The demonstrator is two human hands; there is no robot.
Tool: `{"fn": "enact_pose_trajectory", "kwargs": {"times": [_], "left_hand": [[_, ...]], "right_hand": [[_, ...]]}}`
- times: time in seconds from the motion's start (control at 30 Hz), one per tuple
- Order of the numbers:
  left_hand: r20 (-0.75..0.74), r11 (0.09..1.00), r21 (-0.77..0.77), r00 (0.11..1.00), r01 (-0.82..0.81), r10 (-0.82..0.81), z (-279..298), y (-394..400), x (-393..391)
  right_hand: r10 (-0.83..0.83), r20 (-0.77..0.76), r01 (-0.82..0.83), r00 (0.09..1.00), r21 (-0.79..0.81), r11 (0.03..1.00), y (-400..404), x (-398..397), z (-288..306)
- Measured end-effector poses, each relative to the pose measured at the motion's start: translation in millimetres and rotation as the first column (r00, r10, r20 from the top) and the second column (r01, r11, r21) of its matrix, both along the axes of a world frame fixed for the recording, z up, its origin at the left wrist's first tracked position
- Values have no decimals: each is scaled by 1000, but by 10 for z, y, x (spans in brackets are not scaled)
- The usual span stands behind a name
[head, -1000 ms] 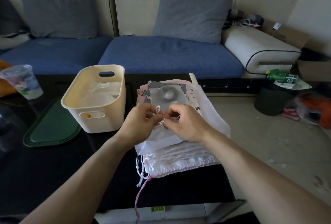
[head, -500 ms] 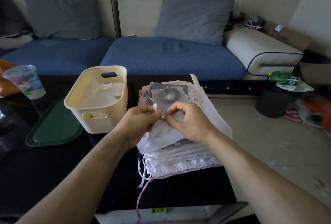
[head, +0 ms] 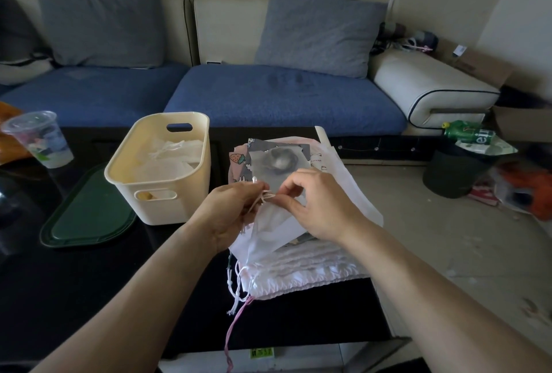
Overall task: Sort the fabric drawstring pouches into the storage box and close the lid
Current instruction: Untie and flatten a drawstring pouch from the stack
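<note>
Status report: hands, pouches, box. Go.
Left hand and right hand pinch white drawstring of sheer white pouch. Cream plastic storage box open. Dark green lid on table.

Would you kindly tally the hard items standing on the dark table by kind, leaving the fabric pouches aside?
Storage box: 1
Green lid: 1
Plastic cup: 1
Total: 3
</note>
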State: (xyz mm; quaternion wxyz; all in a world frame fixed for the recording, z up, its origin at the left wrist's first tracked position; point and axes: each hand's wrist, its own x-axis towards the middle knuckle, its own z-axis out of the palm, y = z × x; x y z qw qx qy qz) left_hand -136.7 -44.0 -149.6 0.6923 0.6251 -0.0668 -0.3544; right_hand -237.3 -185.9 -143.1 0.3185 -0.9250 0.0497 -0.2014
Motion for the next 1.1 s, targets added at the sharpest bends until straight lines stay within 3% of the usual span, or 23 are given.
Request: {"fn": "enact_pose_trajectory", "kwargs": {"times": [0.1, 0.27, 0.4, 0.67, 1.1], "left_hand": [[87, 995, 66, 994, -79, 73, -37, -26, -6], [194, 982, 127, 974, -140, 114, -52, -49, 9], [269, 974, 154, 955, -169, 123, -62, -65, 9], [330, 931, 150, 904, -334, 271, -127, -110, 23], [415, 924, 189, 880, -333, 232, -28, -108, 56]], "right_hand": [[-5, -149, -9, 989, -89, 996, 52, -29, 23], [-15, -233, -10, 972, -106, 994, 168, -86, 157], [-37, -375, -67, 926, -260, 963, 223, -98, 192], [93, -417, -180, 904, -175, 968, 281, -161, 272], [192, -392, -259, 900, -125, 958, 265, -208, 358]]}}
